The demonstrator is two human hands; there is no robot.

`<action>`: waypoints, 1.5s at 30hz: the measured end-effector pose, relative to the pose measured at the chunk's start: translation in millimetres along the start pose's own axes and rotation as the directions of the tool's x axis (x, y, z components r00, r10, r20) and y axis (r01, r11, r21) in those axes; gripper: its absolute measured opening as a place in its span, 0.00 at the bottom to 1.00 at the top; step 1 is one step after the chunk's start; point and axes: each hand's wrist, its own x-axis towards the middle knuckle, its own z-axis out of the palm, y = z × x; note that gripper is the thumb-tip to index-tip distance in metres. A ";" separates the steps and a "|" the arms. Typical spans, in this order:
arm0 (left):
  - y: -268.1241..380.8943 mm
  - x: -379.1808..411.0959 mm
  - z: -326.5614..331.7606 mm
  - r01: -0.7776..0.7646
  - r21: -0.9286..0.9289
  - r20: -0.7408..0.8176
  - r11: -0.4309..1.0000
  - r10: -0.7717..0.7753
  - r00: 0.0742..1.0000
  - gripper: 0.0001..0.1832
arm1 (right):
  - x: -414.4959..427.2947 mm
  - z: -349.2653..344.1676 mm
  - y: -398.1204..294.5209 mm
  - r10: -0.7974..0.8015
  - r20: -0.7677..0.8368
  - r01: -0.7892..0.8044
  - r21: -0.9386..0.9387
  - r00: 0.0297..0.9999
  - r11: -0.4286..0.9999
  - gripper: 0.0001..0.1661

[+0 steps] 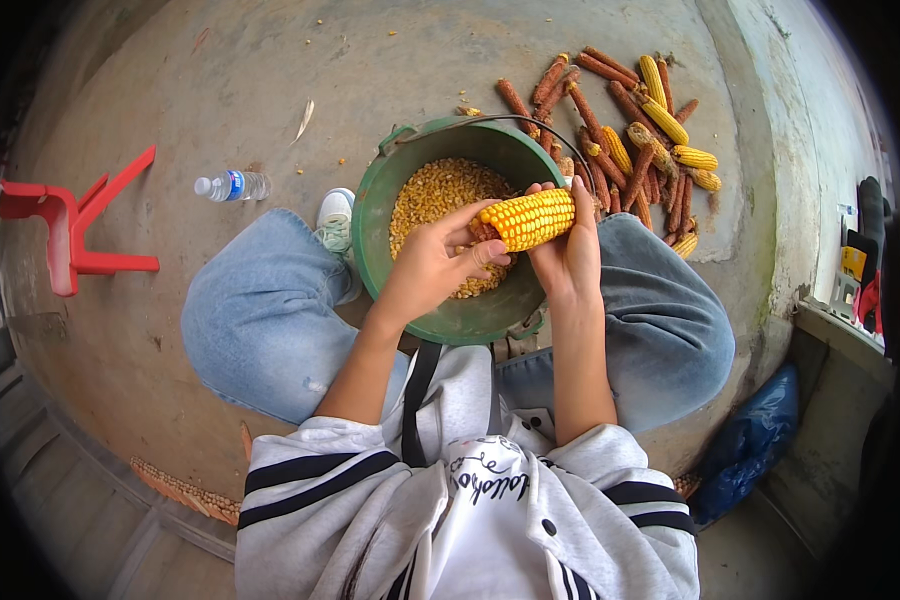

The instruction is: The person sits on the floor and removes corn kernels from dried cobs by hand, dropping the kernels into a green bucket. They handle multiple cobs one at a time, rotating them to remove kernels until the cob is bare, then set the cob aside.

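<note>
A yellow ear of corn is held above a green plastic bucket. My left hand grips its left end, where bare reddish cob shows. Around the other end, my right hand wraps from below and the right side. Loose corn kernels cover the bottom of the bucket, partly hidden beneath my hands. The bucket stands between my bent knees, and its wire handle leans over the far right rim.
Stripped reddish cobs and several yellow ears lie piled at the far right. On the left are a water bottle and a tipped red plastic stool. A blue plastic bag rests at lower right, near a wall.
</note>
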 end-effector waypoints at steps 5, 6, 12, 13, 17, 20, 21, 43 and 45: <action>15.8 -4.5 3.6 0.099 -0.186 0.040 0.978 -0.093 0.995 0.29 | 1.8 -3.4 -3.6 -0.010 0.049 0.009 0.022 0.999 1.000 0.10; 17.2 -6.4 3.8 0.106 -0.201 0.045 0.974 -0.099 0.994 0.29 | 1.7 -3.8 -3.4 -0.013 0.073 0.012 0.023 0.997 1.000 0.10; -5.3 0.5 2.4 -0.103 0.352 -0.050 0.930 0.129 0.990 0.30 | -0.4 -0.9 0.5 -0.026 0.014 0.026 -0.030 1.000 0.999 0.10; -4.4 -0.1 1.6 -0.093 0.322 -0.046 0.942 0.114 0.992 0.30 | -0.1 -0.9 0.6 -0.019 0.015 0.019 -0.019 1.000 1.000 0.10; 1.7 -2.3 0.2 -0.039 0.127 -0.019 0.991 0.042 0.999 0.29 | 0.4 0.4 -0.8 0.008 0.027 -0.009 0.006 1.000 1.000 0.11; 4.9 -3.4 -1.3 -0.027 0.056 0.012 0.998 0.027 1.000 0.28 | -0.3 1.1 -1.7 0.027 0.034 -0.028 0.013 0.999 1.000 0.11; 5.4 -3.4 -1.6 -0.032 0.054 0.021 0.998 0.030 0.999 0.28 | -0.6 1.4 -1.8 0.033 0.035 -0.034 0.017 0.999 0.999 0.10; -5.8 1.8 4.9 0.200 -0.336 0.147 0.921 -0.158 0.976 0.26 | -1.2 0.1 4.0 -0.087 0.221 0.097 -0.031 0.971 0.995 0.10; -4.0 1.7 5.3 0.160 -0.315 0.127 0.936 -0.126 0.984 0.24 | -3.0 2.6 5.5 -0.097 0.258 0.099 0.005 0.961 0.995 0.07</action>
